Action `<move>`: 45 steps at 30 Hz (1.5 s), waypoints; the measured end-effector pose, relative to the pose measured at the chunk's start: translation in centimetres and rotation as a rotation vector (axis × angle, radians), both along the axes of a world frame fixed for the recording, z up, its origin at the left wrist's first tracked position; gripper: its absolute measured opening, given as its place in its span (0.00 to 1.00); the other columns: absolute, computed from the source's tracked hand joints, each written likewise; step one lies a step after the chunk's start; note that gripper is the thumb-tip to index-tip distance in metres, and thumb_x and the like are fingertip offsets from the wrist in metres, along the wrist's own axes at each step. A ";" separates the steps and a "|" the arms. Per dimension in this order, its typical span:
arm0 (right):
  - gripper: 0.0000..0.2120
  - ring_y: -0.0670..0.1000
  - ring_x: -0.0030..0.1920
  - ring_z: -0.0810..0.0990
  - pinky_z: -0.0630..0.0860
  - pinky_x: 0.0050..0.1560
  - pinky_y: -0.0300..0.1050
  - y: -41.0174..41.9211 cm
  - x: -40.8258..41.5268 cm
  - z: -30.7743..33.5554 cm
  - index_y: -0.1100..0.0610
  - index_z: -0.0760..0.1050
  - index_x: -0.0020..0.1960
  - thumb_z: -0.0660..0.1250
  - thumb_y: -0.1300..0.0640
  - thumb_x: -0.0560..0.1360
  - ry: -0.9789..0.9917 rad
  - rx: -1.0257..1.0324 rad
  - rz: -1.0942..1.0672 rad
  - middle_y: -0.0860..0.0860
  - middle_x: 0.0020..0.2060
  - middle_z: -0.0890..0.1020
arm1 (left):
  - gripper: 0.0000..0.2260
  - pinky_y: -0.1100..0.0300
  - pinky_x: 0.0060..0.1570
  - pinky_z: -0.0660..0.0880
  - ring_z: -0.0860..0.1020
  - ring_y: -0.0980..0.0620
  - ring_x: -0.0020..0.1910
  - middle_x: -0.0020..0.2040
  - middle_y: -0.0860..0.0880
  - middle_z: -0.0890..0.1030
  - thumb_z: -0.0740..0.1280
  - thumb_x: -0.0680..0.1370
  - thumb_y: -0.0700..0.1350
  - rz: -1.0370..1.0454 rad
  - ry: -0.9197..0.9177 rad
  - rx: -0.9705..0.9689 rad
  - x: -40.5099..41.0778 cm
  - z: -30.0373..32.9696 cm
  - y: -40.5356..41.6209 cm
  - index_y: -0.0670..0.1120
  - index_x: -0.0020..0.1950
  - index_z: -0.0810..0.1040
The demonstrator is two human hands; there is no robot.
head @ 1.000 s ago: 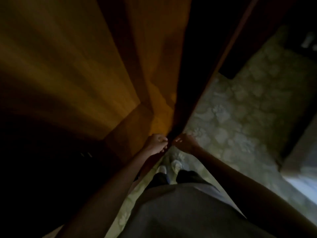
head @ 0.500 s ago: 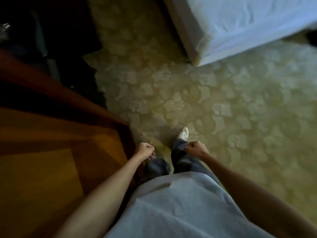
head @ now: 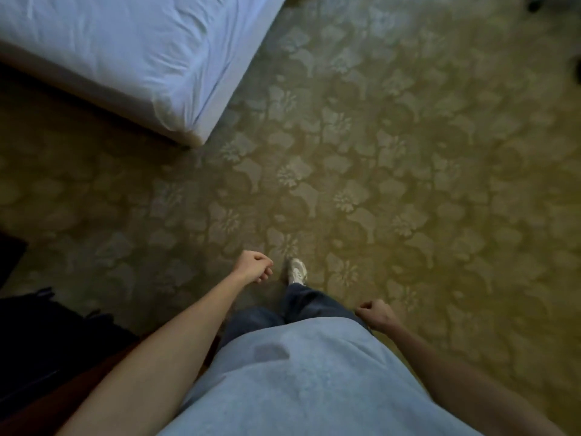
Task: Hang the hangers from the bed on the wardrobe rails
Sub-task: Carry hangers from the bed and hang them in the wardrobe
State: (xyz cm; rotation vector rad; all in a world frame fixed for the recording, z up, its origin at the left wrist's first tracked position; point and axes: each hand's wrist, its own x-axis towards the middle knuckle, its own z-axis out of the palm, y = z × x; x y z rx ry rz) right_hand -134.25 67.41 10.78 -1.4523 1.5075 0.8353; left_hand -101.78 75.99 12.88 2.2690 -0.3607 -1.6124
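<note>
Olive-gold carpet (head: 393, 158) with a pale leaf pattern fills most of the head view, a wide stretch of floor running from the person's feet out to the top and right edges. A corner of the bed (head: 132, 58), covered in a white, slightly creased sheet, juts in from the upper left; its near corner ends well ahead and to the left of the person, with bare carpet between. No hangers show on the part of the bed in view, and the wardrobe rails lie outside the picture, so where the hangers are cannot be told.

The left hand (head: 254, 268) reaches forward over the carpet, its fingers loosely curled and holding nothing. The right hand (head: 375, 314) hangs lower, near the hip, its fingers curled into a loose fist, also empty. Both forearms are bare. Between them a grey-blue shirt (head: 301, 382) covers the torso, dark trousers (head: 301, 305) below it, and one white shoe (head: 297, 271) is planted on the carpet just right of the left hand.

Along the lower left edge lie a dark mass (head: 41, 335) too dim to identify and a strip of reddish-brown wood (head: 78, 391) beside the left arm. Small dark shapes touch the upper right edge, too cropped to name.
</note>
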 end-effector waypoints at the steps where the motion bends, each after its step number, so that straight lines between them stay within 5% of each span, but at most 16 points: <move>1: 0.14 0.49 0.27 0.68 0.63 0.29 0.40 -0.9 -0.2 -0.1 0.55 0.68 0.29 0.65 0.58 0.73 0.010 0.012 -0.033 0.51 0.25 0.71 | 0.08 0.66 0.26 0.72 0.77 0.53 0.31 0.37 0.45 0.83 0.64 0.82 0.38 -0.039 -0.013 0.003 0.3 0.0 -1.6 0.40 0.50 0.83; 5: 0.13 0.50 0.28 0.74 0.70 0.31 0.42 -5.7 2.0 -1.0 0.57 0.74 0.30 0.66 0.59 0.73 -0.034 0.042 -0.140 0.53 0.27 0.77 | 0.08 0.64 0.29 0.72 0.79 0.53 0.33 0.39 0.46 0.84 0.65 0.82 0.40 -0.166 -0.061 0.013 2.0 0.1 -6.1 0.43 0.48 0.83; 8: 0.10 0.51 0.34 0.80 0.78 0.36 0.44 -11.0 6.8 -1.2 0.61 0.81 0.39 0.66 0.58 0.76 -0.133 0.024 -0.188 0.57 0.38 0.86 | 0.08 0.64 0.28 0.73 0.79 0.53 0.31 0.38 0.46 0.85 0.66 0.82 0.41 -0.182 -0.117 0.055 3.8 -0.5 -8.0 0.45 0.47 0.84; 15: 0.11 0.53 0.44 0.86 0.84 0.45 0.48 -26.7 22.5 -0.6 0.60 0.84 0.45 0.66 0.54 0.76 -0.372 -0.016 -0.152 0.55 0.42 0.87 | 0.08 0.63 0.33 0.75 0.80 0.53 0.34 0.40 0.46 0.85 0.66 0.82 0.41 -0.190 -0.149 0.235 9.6 -3.0 -10.5 0.44 0.47 0.84; 19: 0.11 0.52 0.42 0.85 0.83 0.42 0.46 -36.3 29.5 0.1 0.59 0.84 0.48 0.65 0.54 0.76 -0.413 -0.056 -0.112 0.54 0.42 0.87 | 0.08 0.66 0.31 0.74 0.81 0.54 0.35 0.44 0.46 0.85 0.66 0.80 0.40 -0.215 -0.168 0.254 13.7 -4.1 -15.8 0.45 0.51 0.86; 22: 0.12 0.54 0.43 0.85 0.82 0.45 0.48 -43.2 32.6 0.9 0.60 0.84 0.48 0.65 0.55 0.76 -0.354 -0.056 -0.069 0.56 0.42 0.87 | 0.09 0.62 0.34 0.78 0.81 0.50 0.35 0.42 0.46 0.85 0.66 0.77 0.40 -0.105 -0.210 0.226 17.6 -3.8 -22.7 0.46 0.48 0.86; 26: 0.12 0.53 0.42 0.85 0.82 0.44 0.47 -50.6 34.0 1.4 0.61 0.84 0.47 0.64 0.55 0.76 -0.283 -0.072 -0.081 0.56 0.42 0.87 | 0.09 0.63 0.26 0.76 0.79 0.53 0.25 0.33 0.47 0.84 0.66 0.78 0.39 0.067 -0.197 0.109 21.7 -2.6 -35.3 0.48 0.42 0.84; 39: 0.12 0.52 0.34 0.81 0.77 0.33 0.41 -72.0 28.9 -1.0 0.64 0.83 0.44 0.66 0.57 0.77 0.011 -0.032 -0.307 0.57 0.39 0.87 | 0.06 0.64 0.25 0.74 0.79 0.53 0.30 0.40 0.47 0.85 0.64 0.81 0.40 -0.123 -0.043 -0.107 29.3 -0.2 -74.9 0.45 0.55 0.80; 45: 0.12 0.52 0.34 0.81 0.81 0.40 0.47 -86.8 35.6 -1.0 0.64 0.83 0.43 0.65 0.58 0.76 -0.036 -0.036 -0.302 0.56 0.36 0.86 | 0.08 0.63 0.27 0.74 0.78 0.53 0.29 0.37 0.47 0.83 0.64 0.81 0.39 -0.101 -0.088 -0.031 36.0 0.1 -86.6 0.43 0.59 0.78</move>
